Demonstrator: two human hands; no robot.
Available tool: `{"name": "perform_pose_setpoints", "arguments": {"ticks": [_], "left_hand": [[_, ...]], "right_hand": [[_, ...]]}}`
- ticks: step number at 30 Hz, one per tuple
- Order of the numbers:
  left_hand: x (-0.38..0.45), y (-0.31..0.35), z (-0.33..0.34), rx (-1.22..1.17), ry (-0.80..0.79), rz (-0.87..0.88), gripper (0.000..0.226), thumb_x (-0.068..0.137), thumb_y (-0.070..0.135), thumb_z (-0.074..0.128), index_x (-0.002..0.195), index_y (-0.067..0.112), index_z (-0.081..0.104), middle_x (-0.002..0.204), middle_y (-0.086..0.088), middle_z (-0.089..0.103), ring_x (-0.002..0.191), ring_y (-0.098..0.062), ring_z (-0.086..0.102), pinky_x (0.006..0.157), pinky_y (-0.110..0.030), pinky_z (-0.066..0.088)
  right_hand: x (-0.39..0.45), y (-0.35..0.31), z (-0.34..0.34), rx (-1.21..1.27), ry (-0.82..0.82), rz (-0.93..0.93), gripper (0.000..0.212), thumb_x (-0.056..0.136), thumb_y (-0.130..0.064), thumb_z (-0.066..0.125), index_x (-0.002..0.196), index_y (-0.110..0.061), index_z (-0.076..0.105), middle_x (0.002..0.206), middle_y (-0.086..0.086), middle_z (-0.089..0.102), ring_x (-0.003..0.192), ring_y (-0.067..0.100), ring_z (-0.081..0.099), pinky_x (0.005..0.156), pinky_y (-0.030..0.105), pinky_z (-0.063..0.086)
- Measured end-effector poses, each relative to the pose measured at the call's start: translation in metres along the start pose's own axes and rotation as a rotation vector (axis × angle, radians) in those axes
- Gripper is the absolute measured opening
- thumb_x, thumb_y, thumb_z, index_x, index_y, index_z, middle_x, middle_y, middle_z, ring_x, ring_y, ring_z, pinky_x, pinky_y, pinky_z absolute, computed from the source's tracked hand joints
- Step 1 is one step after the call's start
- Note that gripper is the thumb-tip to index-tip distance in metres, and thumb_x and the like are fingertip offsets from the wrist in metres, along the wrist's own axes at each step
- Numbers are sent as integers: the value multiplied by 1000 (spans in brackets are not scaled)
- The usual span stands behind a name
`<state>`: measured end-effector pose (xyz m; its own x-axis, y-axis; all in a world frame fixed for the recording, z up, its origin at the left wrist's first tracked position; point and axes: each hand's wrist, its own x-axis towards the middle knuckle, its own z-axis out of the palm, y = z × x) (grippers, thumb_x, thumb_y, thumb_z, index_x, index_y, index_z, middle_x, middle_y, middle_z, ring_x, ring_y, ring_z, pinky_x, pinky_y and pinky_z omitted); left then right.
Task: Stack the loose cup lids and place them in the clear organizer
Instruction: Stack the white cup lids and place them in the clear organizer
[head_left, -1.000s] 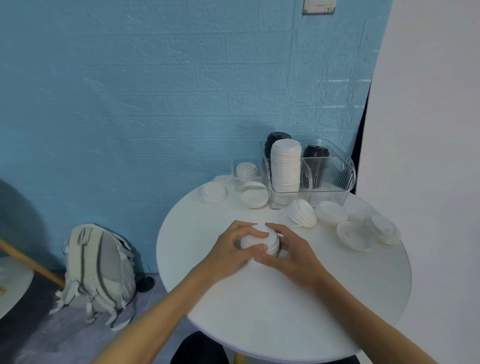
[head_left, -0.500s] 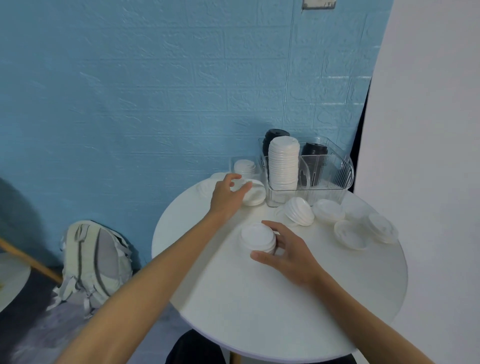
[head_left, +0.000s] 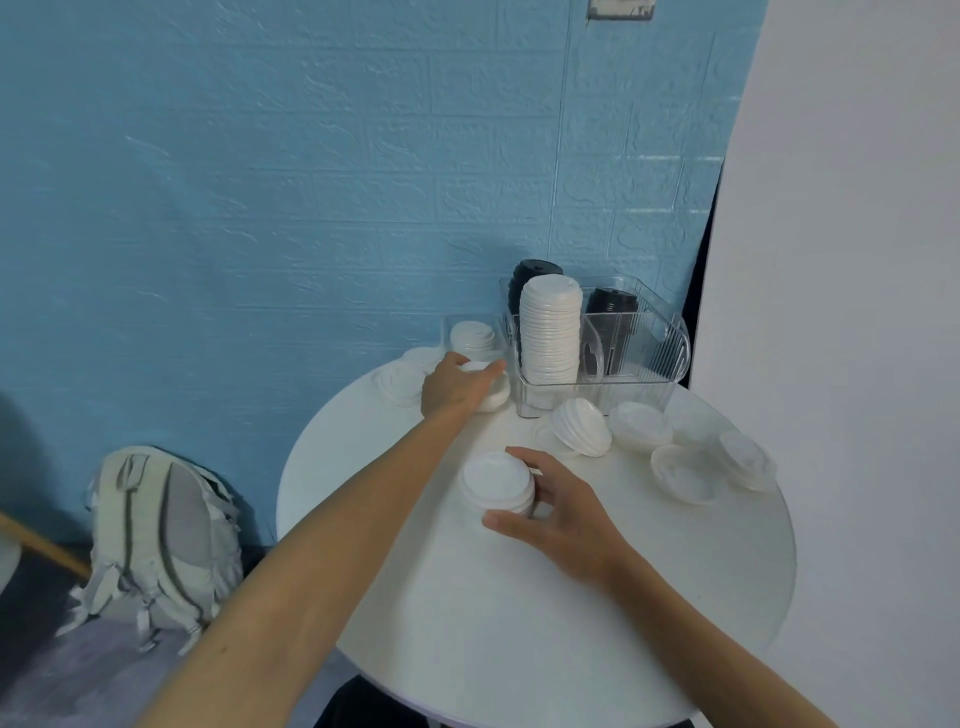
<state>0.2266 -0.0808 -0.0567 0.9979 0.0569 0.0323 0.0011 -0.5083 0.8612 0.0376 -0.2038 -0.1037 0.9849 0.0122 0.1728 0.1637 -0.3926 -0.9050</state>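
Left hand: the left hand (head_left: 457, 385) is reaching across the round white worktop (head_left: 519, 597) and resting over a small pile of white lids (head_left: 493, 391) just left of the organizer; its fingers are curving over the rim, though I cannot tell for sure whether they are truly gripping.
Right hand: the right hand (head_left: 563, 512) is cupping a short stack of lids (head_left: 497, 482) near the worktop's middle, thumb at the near side, fingers curling round the far side.
Short stack: smooth, matte white plastic discs with raised ribbed rims, sitting upright and nested.
Clear organizer: the ribbed transparent bin (head_left: 652, 358) is standing at the back edge, holding a tall column of white lids (head_left: 551, 332) in its front left compartment and black lid stacks (head_left: 610, 312) behind.
Loose lids: a tilted domed stack (head_left: 581, 427) is leaning just in front of the bin; more flat lids (head_left: 683, 473) are lying scattered to the right, some upside down.
Small clear box: holding a few white lids (head_left: 471, 335) left of the bin.
Surroundings: a textured blue brick-pattern wall (head_left: 311, 182); a pale grey fabric backpack (head_left: 161, 535) is slumping on the floor.
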Motion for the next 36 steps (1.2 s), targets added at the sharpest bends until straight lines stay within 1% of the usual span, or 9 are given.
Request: {"name": "perform_pose_setpoints", "arguments": {"ticks": [6,10,13,16,20,23,27,31,36], "left_hand": [[-6,6,-15,-56,57,12,65,77,68,75,125,26,62,129,0,66,116,-25,61,89,-33,46],[-24,18,-42,-272,116,73,49,79,58,80,113,27,65,126,0,65,103,-17,60,84,-30,45],[-55,18,-65,-403,34,173,41,76,44,88,107,27,66,117,1,66,98,-12,63,78,-23,47],[-91,-1,-77,-422,-90,273,39,70,30,94,98,24,67,109,4,70,101,-15,64,87,-25,49],[-131,-33,-78,-322,-208,350,46,51,45,95,87,36,67,103,13,74,99,-12,69,87,-25,54],[-146,-50,-77,-201,-243,383,47,53,46,94,93,41,69,108,21,73,100,-4,69,90,-20,53],[-153,-62,-71,-177,-244,352,44,67,29,96,105,41,77,119,23,68,110,3,65,99,-23,52],[-154,-58,-69,-133,-254,368,44,72,26,94,109,43,77,127,21,62,115,5,61,103,-20,48],[-154,-51,-68,-79,-276,407,42,76,29,91,109,48,74,123,20,62,113,7,60,102,-22,49]], "right_hand": [[0,0,0,-1,6,-3,85,64,-47,91,139,-29,54,131,-13,65,120,0,62,107,28,49],[-1,-2,0,-8,8,-11,85,64,-48,91,139,-30,54,130,-14,66,120,-1,61,107,27,48],[0,-2,0,-27,12,-13,83,66,-46,92,138,-30,54,128,-15,66,119,-1,61,106,25,48],[0,-2,0,-32,10,-11,76,70,-32,94,134,-34,52,126,-14,67,115,-3,63,104,22,49],[0,-2,0,11,13,-15,85,70,-25,94,139,-34,46,129,-17,64,117,-4,62,102,22,50],[0,-4,2,31,19,-4,97,69,-28,95,147,-31,37,132,-19,59,117,-7,61,102,23,51],[-2,-9,2,29,19,-25,87,74,-32,91,145,-35,40,131,-20,60,114,-9,62,95,14,51],[-3,-8,1,-2,11,-26,85,71,-43,90,144,-30,49,130,-14,65,118,-2,63,103,28,53],[-1,-5,-1,-15,17,-22,82,71,-28,94,140,-32,50,128,-10,68,115,-1,64,100,24,53]]}}
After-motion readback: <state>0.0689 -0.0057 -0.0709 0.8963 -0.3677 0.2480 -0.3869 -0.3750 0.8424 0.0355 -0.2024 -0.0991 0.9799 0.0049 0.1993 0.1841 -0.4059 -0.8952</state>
